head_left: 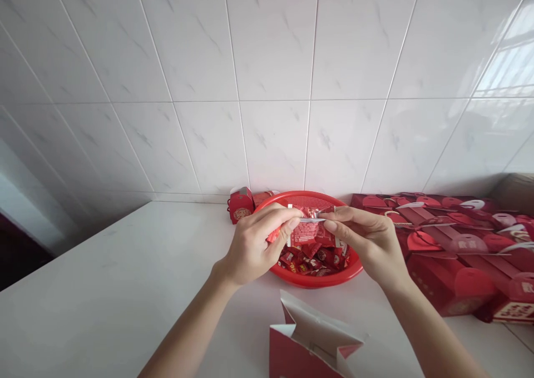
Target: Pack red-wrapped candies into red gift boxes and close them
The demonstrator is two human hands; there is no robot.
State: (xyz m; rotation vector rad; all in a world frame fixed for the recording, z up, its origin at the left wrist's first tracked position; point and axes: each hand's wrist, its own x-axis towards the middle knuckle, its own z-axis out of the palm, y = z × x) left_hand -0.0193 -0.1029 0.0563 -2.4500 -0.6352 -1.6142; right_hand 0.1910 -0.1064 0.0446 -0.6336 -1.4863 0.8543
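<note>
My left hand (258, 242) and my right hand (369, 239) meet above a red plastic basket (304, 280). Between their fingertips they pinch a small thin white item (312, 220), too small to identify. Behind and below it, red packets (304, 233) with white print show in the basket, over several small red wrapped candies (311, 261). Nearer to me, a red paper box (292, 356) with a white inside stands with its top open.
Many red gift boxes (450, 283) with handles crowd the right side of the white table (125, 289). A small red box (241, 205) stands behind the basket on the left. White tiled wall (275, 139) rises at the back.
</note>
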